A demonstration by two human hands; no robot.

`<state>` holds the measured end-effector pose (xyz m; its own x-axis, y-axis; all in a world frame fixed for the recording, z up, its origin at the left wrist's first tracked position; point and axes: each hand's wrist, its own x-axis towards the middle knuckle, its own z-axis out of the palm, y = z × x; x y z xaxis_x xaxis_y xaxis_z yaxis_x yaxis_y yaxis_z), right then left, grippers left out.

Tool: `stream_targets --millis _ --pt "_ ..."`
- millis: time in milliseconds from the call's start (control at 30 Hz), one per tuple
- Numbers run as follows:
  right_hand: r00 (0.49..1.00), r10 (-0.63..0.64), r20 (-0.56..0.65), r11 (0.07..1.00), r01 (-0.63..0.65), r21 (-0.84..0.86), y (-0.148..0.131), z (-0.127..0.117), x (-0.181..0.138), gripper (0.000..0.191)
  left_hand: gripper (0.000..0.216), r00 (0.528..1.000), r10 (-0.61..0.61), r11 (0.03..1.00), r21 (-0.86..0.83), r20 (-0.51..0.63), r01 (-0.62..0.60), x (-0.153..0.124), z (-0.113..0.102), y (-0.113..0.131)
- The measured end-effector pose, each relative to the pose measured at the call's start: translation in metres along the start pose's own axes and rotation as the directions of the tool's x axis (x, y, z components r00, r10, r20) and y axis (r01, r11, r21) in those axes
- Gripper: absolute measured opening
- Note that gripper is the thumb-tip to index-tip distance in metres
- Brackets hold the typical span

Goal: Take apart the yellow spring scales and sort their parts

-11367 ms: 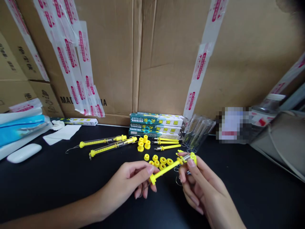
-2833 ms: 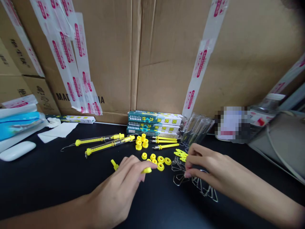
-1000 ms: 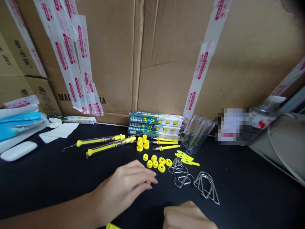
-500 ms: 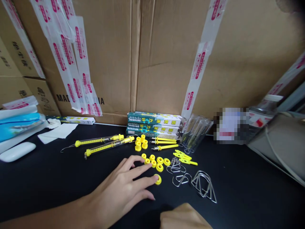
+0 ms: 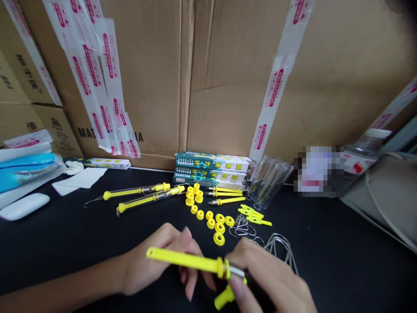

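A long yellow plastic rod (image 5: pixel 182 259) with a collar and a metal tip is held level just above the black table. My left hand (image 5: pixel 156 261) curls behind its middle, fingers closed around it. My right hand (image 5: pixel 267 282) pinches the metal end and also keeps a short yellow cap piece (image 5: pixel 224 298) below the rod. Loose yellow rings (image 5: pixel 219 225) lie just beyond my fingers. Wire hooks and springs (image 5: pixel 276 245) lie on the table right behind my right hand.
Two assembled yellow tube scales (image 5: pixel 146 198) lie to the left of centre. Stacked green-and-white product boxes (image 5: pixel 211 169) and clear tubes (image 5: pixel 269 180) sit against the cardboard cartons (image 5: pixel 228 78). A white mouse (image 5: pixel 24 206) and paper (image 5: pixel 80 179) lie far left.
My left hand has lifted off the table, where it was touching a yellow ring, and now grips the yellow rod. My right hand has come up from the lower edge onto the rod's end.
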<state>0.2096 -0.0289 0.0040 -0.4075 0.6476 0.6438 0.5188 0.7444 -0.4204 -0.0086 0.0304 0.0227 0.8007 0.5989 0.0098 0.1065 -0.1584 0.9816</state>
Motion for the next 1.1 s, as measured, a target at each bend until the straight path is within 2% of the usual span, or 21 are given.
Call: stream_targets --millis 67,100,167,200,267,300,333,367,400,467,533,600,667,767,900,1100 --pt "0.996 0.074 -0.048 0.997 -0.076 -0.033 0.001 -0.006 0.004 0.009 0.089 0.998 -0.069 0.978 -0.2 -0.006 0.066 0.002 -0.004 -0.001" --pt "0.993 0.098 -0.062 0.994 -0.1 -0.044 0.001 -0.009 0.004 0.009 0.087 0.997 -0.069 0.958 -0.28 -0.033 0.057 0.003 -0.005 -0.002" --pt "0.989 0.138 -0.051 0.989 -0.14 -0.043 0.003 -0.012 0.004 0.014 0.081 0.984 -0.056 0.926 -0.378 -0.171 -0.013 0.005 -0.007 -0.005" --pt "0.986 0.164 -0.031 0.986 -0.165 -0.035 0.003 -0.013 0.004 0.019 0.076 0.957 -0.044 0.925 -0.374 -0.287 -0.07 0.005 -0.007 -0.006" --pt "0.975 0.22 0.016 0.976 -0.22 -0.009 0.003 -0.013 0.003 0.029 0.066 0.843 0.014 0.962 -0.223 -0.537 -0.158 0.004 -0.006 -0.009" --pt "0.97 0.241 0.037 0.97 -0.241 0.005 0.002 -0.013 0.003 0.033 0.059 0.778 0.075 0.984 -0.081 -0.623 -0.16 0.002 -0.004 -0.01" --pt "0.967 0.251 0.054 0.967 -0.252 0.021 0.001 -0.012 0.003 0.035 0.05 0.732 0.164 0.986 0.094 -0.661 -0.136 0.0 -0.003 -0.011" --pt "0.965 0.254 0.071 0.966 -0.257 0.034 0.001 -0.011 0.003 0.037 0.043 0.718 0.273 0.952 0.287 -0.641 -0.106 -0.002 0.0 -0.011" --pt "0.963 0.254 0.087 0.965 -0.259 0.047 0.0 -0.009 0.003 0.037 0.04 0.731 0.38 0.876 0.475 -0.567 -0.087 -0.004 0.002 -0.011" --pt "0.96 0.253 0.119 0.962 -0.262 0.069 0.0 -0.004 0.002 0.035 0.045 0.782 0.521 0.654 0.748 -0.342 -0.108 -0.006 0.007 -0.009" --pt "0.961 0.24 0.136 0.965 -0.252 0.079 0.001 0.001 0.002 0.031 0.038 0.811 0.568 0.468 0.865 -0.139 -0.18 -0.006 0.011 -0.008" --pt "0.968 0.205 0.146 0.973 -0.218 0.08 0.003 0.005 0.001 0.028 0.021 0.82 0.571 0.375 0.9 -0.035 -0.223 -0.004 0.013 -0.007" --pt "0.973 0.183 0.144 0.978 -0.195 0.076 0.005 0.006 0.0 0.023 0.021 0.833 0.552 0.358 0.912 -0.035 -0.199 -0.003 0.013 -0.009" --pt "0.97 0.218 0.11 0.972 -0.226 0.063 0.007 0.004 -0.001 0.012 0.025 0.848 0.515 0.391 0.915 -0.127 -0.101 -0.004 0.013 -0.013" --pt "0.958 0.283 0.052 0.957 -0.286 0.046 0.011 0.002 -0.002 0.016 0.027 0.864 0.478 0.385 0.922 -0.155 -0.048 -0.007 0.013 -0.014" --pt "0.925 0.358 0.125 0.919 -0.373 0.126 0.01 0.003 -0.004 0.02 0.035 0.898 0.415 0.358 0.934 -0.146 -0.013 -0.005 0.012 -0.009"
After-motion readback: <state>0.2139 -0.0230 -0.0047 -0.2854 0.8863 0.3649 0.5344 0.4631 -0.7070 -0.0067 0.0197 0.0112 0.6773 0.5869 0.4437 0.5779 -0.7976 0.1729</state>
